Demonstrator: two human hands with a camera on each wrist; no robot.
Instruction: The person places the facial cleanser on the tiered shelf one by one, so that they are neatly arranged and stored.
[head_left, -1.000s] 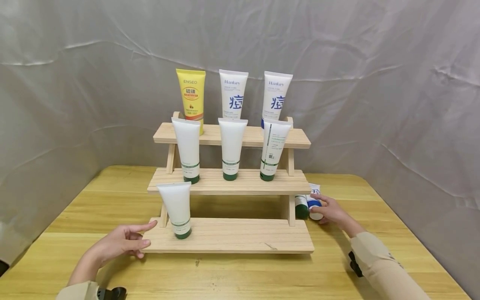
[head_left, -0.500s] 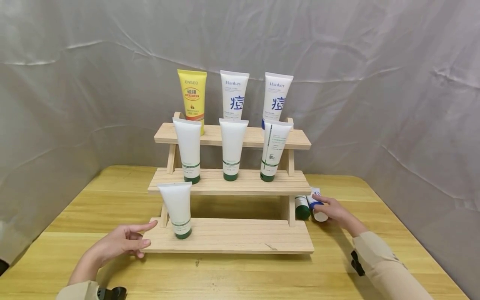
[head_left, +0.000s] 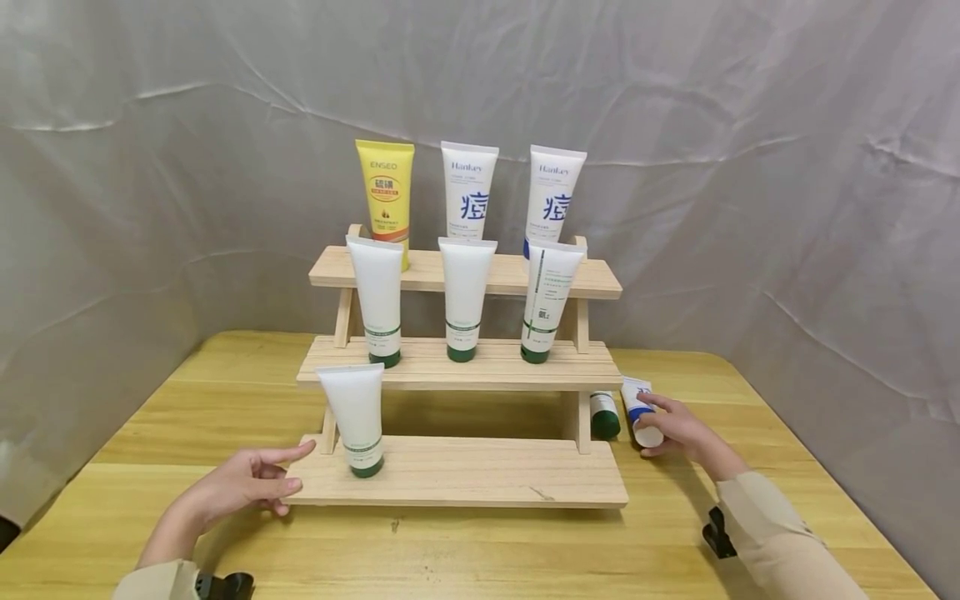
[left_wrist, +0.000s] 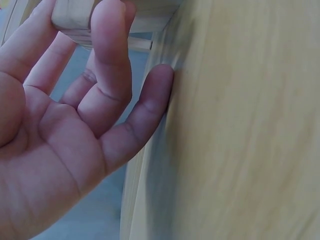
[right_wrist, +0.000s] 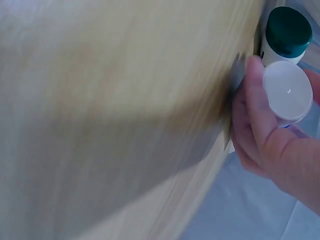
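Observation:
My left hand (head_left: 228,485) holds the left end of the lowest shelf of a three-tier wooden display stand (head_left: 495,473), with thumb and forefinger at its edge. In the left wrist view the remaining fingers are loosely bent below the wood. At the stand's right side, my right hand (head_left: 684,431) grips a white-and-blue squeeze tube (head_left: 636,392) near its white cap (right_wrist: 287,90). That tube lies tilted low over the table, its crimped end pointing away. Left of it lies a white squeeze tube with a green cap (head_left: 604,423), partly hidden by the stand's leg.
On the top shelf stand a yellow tube (head_left: 385,187) and two white-and-blue tubes (head_left: 467,187). Three green-capped white tubes (head_left: 461,292) occupy the middle shelf. One white tube (head_left: 356,412) stands at the bottom shelf's left. Grey cloth (head_left: 675,250) hangs behind the table.
My right hand has drawn the white-and-blue tube to the right and slightly nearer, so a gap now separates it from the green-capped tube. The left hand keeps its place.

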